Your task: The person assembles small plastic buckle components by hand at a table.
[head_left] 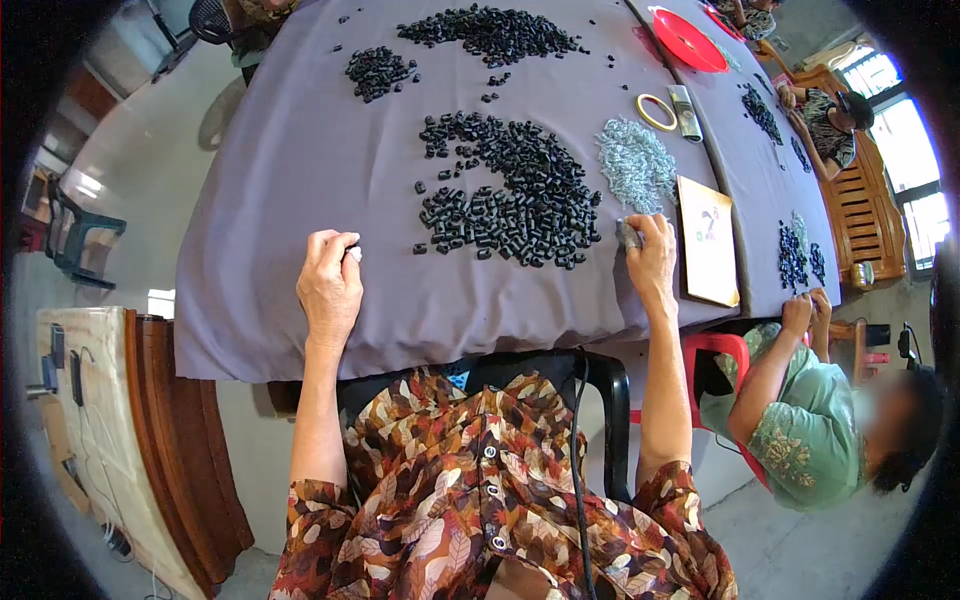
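My left hand [332, 285] is closed in a pinch above the cloth, left of the large pile of small black cylindrical pieces [510, 225]. A small dark piece shows between its thumb and forefinger, whose tips look wrapped in white. My right hand [652, 262] is closed at the near edge of a heap of small silvery metal pieces [637, 165]. Grey wrapping [629, 236] covers its thumb, and whatever its fingertips hold is hidden. Beside that hand lies a flat tan board or booklet [708, 240] with a picture on it.
More black pieces lie in a far pile [490, 35] and a smaller pile [380, 73]. A tape roll [656, 112] and a red tray [690, 40] are at the far right. One person in green [800, 430] sits at my right, another [830, 125] farther off.
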